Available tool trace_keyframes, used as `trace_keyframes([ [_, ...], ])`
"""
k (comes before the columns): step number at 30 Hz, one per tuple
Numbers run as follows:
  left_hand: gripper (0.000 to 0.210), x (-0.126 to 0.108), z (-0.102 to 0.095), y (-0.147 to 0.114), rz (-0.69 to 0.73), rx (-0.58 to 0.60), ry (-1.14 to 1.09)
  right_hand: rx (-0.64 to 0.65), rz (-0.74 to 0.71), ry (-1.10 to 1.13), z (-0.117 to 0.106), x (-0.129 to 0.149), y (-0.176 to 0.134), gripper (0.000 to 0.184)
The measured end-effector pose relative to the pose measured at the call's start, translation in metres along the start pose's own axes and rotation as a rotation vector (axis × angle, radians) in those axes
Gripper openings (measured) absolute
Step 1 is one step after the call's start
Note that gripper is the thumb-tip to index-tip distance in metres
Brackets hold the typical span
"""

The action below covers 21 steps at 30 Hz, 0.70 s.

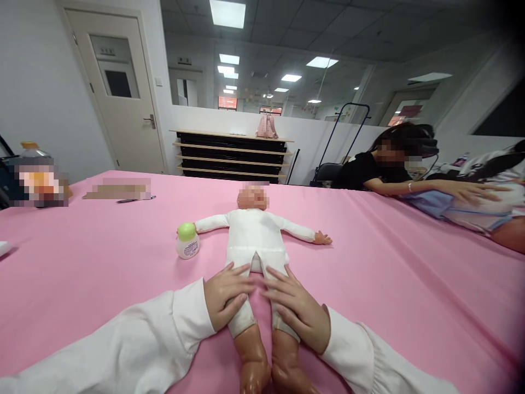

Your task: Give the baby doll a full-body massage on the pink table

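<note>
A baby doll [255,232] in a white cloth suit lies on its back on the pink sheet, arms spread and feet toward me. Across its thigh on the left rests my left hand [229,293], flat with fingers stretched. My right hand [297,303] lies the same way over the other thigh, its fingers pointing inward and slightly blurred. Neither hand grips anything. Close to the doll's hand on the left stands a small round bottle [188,243] with a green cap.
Pink sheeting [389,306] covers the wide table. A pen [135,200] lies at the back left, near a capped bottle [35,169]. On the right a co-worker [394,158] leans over another doll [471,208]. Low shelves [233,156] stand behind.
</note>
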State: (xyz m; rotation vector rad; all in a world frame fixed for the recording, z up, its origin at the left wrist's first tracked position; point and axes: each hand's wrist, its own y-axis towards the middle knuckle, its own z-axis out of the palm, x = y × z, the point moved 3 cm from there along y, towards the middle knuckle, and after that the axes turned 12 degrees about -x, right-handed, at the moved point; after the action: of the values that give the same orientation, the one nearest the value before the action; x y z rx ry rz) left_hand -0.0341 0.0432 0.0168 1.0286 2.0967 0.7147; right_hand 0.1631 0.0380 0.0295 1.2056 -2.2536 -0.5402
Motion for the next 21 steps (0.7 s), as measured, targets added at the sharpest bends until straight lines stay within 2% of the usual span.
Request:
trace_keyframes([
  [5, 0.030, -0.011, -0.005, -0.001, 0.149, -0.028, -0.065, 0.063, -0.140, 0.113, -0.001, 0.016, -0.002, 0.034],
  [8, 0.038, -0.005, -0.004, -0.001, 0.109, -0.042, 0.065, 0.043, -0.127, 0.021, -0.003, 0.015, -0.001, 0.040],
  [11, 0.047, 0.005, -0.001, -0.002, 0.024, -0.071, 0.182, -0.017, -0.041, -0.068, -0.003, 0.006, 0.002, 0.051],
  [15, 0.036, 0.002, 0.001, -0.004, 0.078, -0.040, 0.099, 0.007, -0.059, -0.031, 0.003, 0.001, -0.002, 0.042],
  [18, 0.033, -0.005, -0.003, -0.004, 0.157, -0.041, -0.006, -0.019, -0.123, 0.031, 0.004, 0.004, -0.006, 0.044],
  [21, 0.034, -0.005, -0.005, -0.002, 0.153, -0.076, 0.036, -0.012, -0.150, 0.000, 0.000, 0.007, -0.005, 0.043],
])
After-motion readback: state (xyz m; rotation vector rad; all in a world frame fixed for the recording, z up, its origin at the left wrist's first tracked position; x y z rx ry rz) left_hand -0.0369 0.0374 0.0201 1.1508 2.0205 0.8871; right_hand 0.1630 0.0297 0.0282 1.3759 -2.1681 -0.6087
